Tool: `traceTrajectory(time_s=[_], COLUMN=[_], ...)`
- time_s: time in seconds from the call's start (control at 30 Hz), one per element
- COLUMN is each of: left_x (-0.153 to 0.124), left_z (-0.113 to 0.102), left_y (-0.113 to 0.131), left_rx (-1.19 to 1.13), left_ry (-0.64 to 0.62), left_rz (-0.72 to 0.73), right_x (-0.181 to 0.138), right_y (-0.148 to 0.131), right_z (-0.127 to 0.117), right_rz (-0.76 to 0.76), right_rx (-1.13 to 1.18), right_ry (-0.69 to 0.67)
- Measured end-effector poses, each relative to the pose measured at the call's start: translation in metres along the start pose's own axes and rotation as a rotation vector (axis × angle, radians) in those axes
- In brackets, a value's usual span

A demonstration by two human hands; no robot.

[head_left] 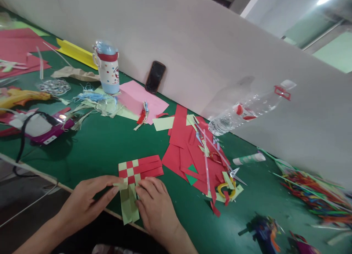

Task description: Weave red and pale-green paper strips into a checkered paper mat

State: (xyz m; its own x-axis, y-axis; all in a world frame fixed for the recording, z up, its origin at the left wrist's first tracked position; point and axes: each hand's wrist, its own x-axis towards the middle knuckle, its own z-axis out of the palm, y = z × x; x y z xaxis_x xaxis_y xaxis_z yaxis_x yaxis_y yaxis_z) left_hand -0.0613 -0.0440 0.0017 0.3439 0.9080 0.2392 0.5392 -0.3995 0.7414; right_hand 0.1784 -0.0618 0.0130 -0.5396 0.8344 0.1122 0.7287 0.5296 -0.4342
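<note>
A woven mat of red and pale green paper strips [136, 171] lies on the green table [104, 144] near its front edge. My left hand [85, 200] pinches the end of a pale green strip at the mat's lower left corner. My right hand [156, 206] lies flat with its fingers pressed down on the loose green strips just below the weave.
Red paper offcuts [189, 155], scissors [225, 166] and a glue stick [249, 159] lie to the right. A plastic water bottle [247, 111], a phone [155, 76] and a children's flask [108, 67] stand by the white partition. A glue gun [41, 127] lies at the left, coloured strips [313, 193] at the right.
</note>
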Motion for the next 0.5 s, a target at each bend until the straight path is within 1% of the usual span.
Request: traceTrajectory(time_s=[0.13, 0.23, 0.37, 0.5], left_x=[-0.007, -0.011, -0.012, -0.01], left_z=[0.0, 0.0, 0.001, -0.001], left_y=[0.0, 0.001, 0.001, -0.001], left_rx=[0.031, 0.056, 0.072, 0.075], left_ry=[-0.026, -0.028, -0.015, 0.036], left_rz=[0.148, 0.195, 0.188, 0.148], right_x=[0.0, 0.001, 0.002, 0.003], right_y=[0.0, 0.0, -0.001, 0.0], right_z=[-0.001, -0.002, -0.002, -0.003], right_rz=[0.002, 0.002, 0.0, -0.014], right_rx=[0.0, -0.003, -0.008, -0.012], right_ry=[-0.007, 0.003, 0.008, 0.012])
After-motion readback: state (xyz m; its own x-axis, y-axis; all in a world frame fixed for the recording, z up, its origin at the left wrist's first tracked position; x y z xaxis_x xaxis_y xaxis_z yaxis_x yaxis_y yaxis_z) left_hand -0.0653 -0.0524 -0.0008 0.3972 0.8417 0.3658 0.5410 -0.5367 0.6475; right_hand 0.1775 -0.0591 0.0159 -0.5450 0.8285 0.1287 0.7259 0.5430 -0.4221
